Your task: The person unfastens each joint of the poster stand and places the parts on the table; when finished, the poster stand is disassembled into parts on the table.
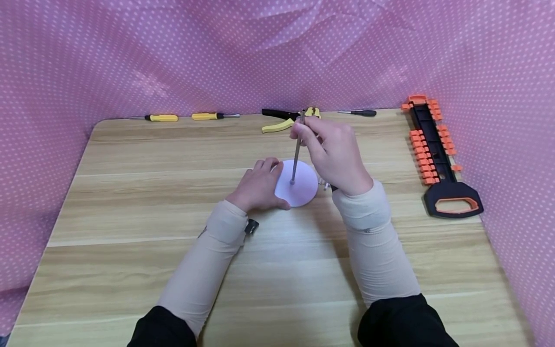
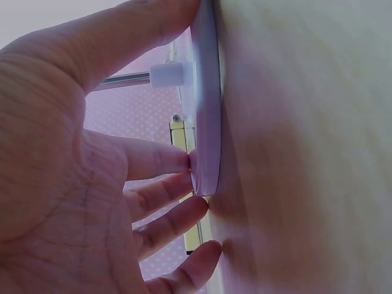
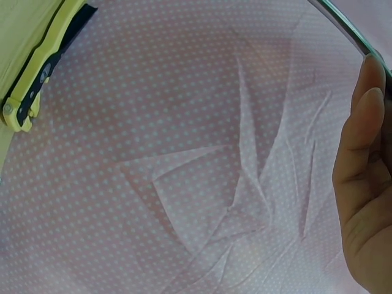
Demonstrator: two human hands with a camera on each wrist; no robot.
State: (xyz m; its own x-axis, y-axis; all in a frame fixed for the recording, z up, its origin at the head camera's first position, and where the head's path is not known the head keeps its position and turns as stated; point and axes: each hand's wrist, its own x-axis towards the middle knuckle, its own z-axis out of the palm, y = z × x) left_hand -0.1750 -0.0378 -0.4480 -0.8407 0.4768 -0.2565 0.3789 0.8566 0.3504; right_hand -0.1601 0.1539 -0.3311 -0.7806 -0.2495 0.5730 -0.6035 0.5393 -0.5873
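Note:
A round white disc base [image 1: 305, 190] lies flat on the wooden table, with a thin metal rod [image 1: 297, 161] rising from its centre at a slight tilt. In the left wrist view a short white collar [image 2: 166, 75] surrounds the rod's foot. My left hand [image 1: 258, 187] holds the disc by its left rim, thumb at the near edge and fingers at the far edge. Above the disc, my right hand [image 1: 339, 153] pinches the rod near its top between thumb and fingers. In the right wrist view only part of the rod [image 3: 343, 23] and the fingertips show.
Yellow-handled screwdrivers [image 1: 162, 118] [image 1: 208, 116], yellow-and-black pliers [image 1: 277, 126] and a black screwdriver [image 1: 363, 113] lie along the back edge. A black rack with orange clips [image 1: 433, 144] is at right. Small clear pieces [image 1: 324, 183] sit beside the disc. Pink dotted cloth [image 1: 217, 58] surrounds the table.

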